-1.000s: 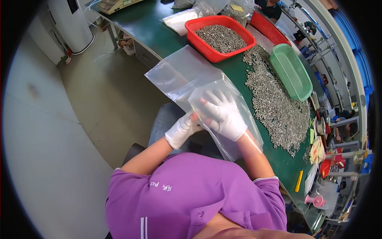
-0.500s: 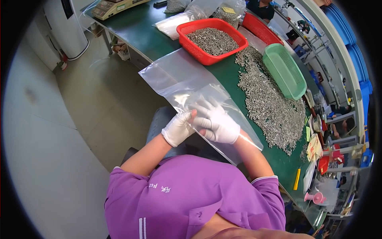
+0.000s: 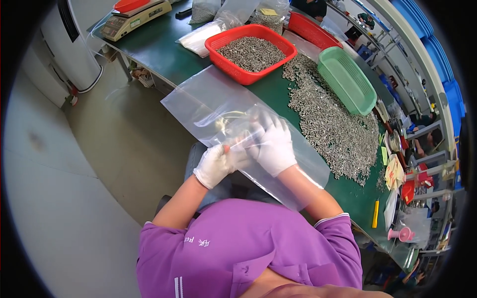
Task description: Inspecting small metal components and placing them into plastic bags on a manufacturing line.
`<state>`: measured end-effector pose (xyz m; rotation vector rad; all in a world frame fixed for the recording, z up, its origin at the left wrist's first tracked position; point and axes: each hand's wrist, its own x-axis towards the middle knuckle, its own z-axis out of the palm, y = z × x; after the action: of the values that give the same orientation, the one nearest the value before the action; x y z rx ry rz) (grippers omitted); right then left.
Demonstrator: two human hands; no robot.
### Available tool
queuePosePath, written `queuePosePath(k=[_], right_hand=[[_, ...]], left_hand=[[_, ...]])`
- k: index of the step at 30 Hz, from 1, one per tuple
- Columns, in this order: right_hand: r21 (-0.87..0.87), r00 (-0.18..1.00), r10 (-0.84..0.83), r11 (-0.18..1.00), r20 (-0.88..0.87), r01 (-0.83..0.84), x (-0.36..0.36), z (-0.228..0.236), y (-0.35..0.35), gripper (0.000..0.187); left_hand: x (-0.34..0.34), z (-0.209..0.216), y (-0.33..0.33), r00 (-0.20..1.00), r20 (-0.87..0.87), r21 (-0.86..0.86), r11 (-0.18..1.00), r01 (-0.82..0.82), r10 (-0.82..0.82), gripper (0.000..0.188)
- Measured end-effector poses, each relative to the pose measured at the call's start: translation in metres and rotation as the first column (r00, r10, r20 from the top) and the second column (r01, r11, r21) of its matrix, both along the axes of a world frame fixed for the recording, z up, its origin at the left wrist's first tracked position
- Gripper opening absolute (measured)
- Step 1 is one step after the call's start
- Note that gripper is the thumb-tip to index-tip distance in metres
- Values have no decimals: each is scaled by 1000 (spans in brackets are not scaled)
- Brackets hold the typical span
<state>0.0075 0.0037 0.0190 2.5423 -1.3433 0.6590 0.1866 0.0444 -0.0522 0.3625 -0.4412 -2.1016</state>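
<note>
Here, at the upper left of the frame, a weighing scale [image 3: 130, 20] with an orange pan sits on the far end of the green desk [image 3: 164, 54]. Just right of it, near the top edge, lie a white filled bag [image 3: 198, 38] and some clear bags of small parts [image 3: 233, 10].

Toward the centre, a large clear plastic bag [image 3: 208, 107] hangs over the near edge of the desk, its upper left part spread flat and its lower right part reaching across the person's lap. The left hand [image 3: 218, 164], in a white glove, is closed on the bag's edge just left of centre, fingers pinched around the film. The right hand [image 3: 273, 144], also gloved in white, touches the left one; its fingers are curled, partly open, and press on the same bag, with film lying over part of the glove. Whether it grips the film or only holds it down I cannot tell.

Above the hands, a red basket [image 3: 233, 69] stands on the desk, filled with small grey metal parts. Right of it, a broad loose heap of the same metal parts [image 3: 333, 124] spreads across the desk, just beside the right hand. An empty green basket [image 3: 348, 79] lies tilted at the heap's upper right edge, and a second red tray [image 3: 310, 27] sits behind it. At the lower right a yellow marker [image 3: 375, 214] lies near the desk edge.
</note>
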Motion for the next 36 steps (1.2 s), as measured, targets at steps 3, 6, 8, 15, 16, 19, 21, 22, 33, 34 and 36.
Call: queuePosePath(k=[3,6,8,15,16,19,21,22,33,34,36], right_hand=[[192,993,-48,979,-112,69,1,8,0,62],[258,990,-36,964,-133,70,1,10,-10,66],[301,996,-84,951,37,69,0,-1,-21,69],[202,993,115,973,-21,-109,0,-22,-19,70],[245,996,83,967,-38,-71,4,-10,-11,73],[255,990,135,957,35,-140,8,-16,-11,60],[243,997,81,967,-12,-76,18,-14,-2,63],[226,998,26,974,-61,-11,23,-14,1,67],[192,987,104,973,124,-126,56,-20,-31,50],[270,973,138,945,186,-186,55,-18,-29,45],[214,943,277,925,184,-313,55,-9,-22,40]], left_hand=[[-3,-7,-4,993,-108,4,999,-54,54,49],[-3,-11,-4,988,-155,49,999,3,5,51],[-6,-3,-3,984,-171,47,998,-45,53,52],[-3,13,-2,981,-158,-62,990,-124,113,48],[-2,14,-2,973,-203,-91,988,-128,107,49],[-3,2,-1,959,-246,-57,986,-159,141,51],[-3,-3,0,953,-242,7,982,-187,183,52],[-4,5,2,953,-222,54,979,-198,205,50],[5,-3,10,986,28,-69,984,-164,167,64],[7,-1,8,965,6,-81,962,-259,260,69],[20,3,-2,936,-65,-160,922,-352,346,75]])
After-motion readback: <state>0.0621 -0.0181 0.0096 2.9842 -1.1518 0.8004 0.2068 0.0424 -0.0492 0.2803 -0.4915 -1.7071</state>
